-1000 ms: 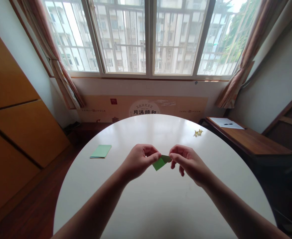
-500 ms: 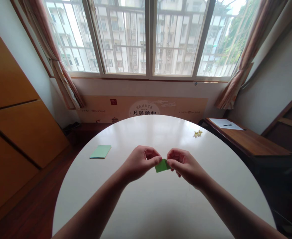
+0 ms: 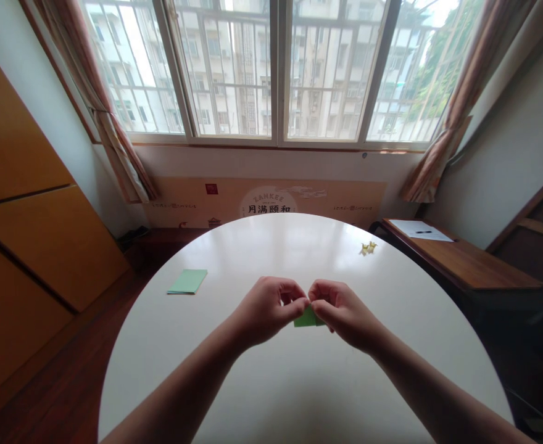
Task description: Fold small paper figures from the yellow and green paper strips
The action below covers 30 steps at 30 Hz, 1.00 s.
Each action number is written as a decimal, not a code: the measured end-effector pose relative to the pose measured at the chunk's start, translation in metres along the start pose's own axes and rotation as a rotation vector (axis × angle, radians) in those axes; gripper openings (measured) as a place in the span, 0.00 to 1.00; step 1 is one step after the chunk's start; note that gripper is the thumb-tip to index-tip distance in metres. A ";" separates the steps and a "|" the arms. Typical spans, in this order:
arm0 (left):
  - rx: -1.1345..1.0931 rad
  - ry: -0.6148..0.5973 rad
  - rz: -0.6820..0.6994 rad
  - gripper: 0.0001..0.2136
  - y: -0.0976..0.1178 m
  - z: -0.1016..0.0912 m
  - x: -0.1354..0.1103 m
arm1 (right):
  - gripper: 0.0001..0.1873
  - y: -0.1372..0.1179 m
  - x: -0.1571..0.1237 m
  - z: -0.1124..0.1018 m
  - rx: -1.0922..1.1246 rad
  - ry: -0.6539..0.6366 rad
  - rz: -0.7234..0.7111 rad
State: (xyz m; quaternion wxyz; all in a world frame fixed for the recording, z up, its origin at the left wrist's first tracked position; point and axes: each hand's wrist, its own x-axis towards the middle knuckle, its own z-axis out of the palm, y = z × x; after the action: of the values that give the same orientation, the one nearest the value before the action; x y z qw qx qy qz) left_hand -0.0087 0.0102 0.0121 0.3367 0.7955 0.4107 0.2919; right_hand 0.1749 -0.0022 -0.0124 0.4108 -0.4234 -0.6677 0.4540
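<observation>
Both of my hands meet above the middle of a round white table (image 3: 299,382). My left hand (image 3: 266,308) and my right hand (image 3: 340,311) each pinch a small folded piece of green paper (image 3: 306,319) between thumb and fingertips. The fingertips nearly touch, so most of the paper is hidden beneath them. Only its lower edge shows.
A stack of pale green paper sheets (image 3: 187,281) lies on the table's left. A small yellow folded paper figure (image 3: 368,248) sits at the far right of the table. A wooden side desk (image 3: 461,259) with a sheet and pen stands to the right, and orange cabinets (image 3: 31,234) stand to the left.
My hands have drawn closer together and dropped slightly. The green paper, earlier spread between them, is now mostly covered by my fingertips.
</observation>
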 end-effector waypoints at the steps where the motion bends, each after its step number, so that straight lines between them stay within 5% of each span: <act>1: 0.000 0.004 0.000 0.09 0.000 0.000 0.000 | 0.03 0.000 0.000 0.000 -0.007 -0.006 0.009; 17: 0.013 0.054 0.002 0.09 -0.002 -0.012 0.002 | 0.03 -0.005 0.002 -0.012 -0.069 -0.049 -0.058; 30: 0.084 0.114 0.064 0.04 0.001 0.005 -0.002 | 0.04 0.007 -0.002 0.002 -0.220 0.056 -0.132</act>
State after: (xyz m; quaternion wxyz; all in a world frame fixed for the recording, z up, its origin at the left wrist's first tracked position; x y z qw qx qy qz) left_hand -0.0055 0.0066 0.0101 0.2698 0.8035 0.4156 0.3299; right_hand 0.1749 -0.0026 -0.0195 0.4095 -0.4336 -0.7282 0.3377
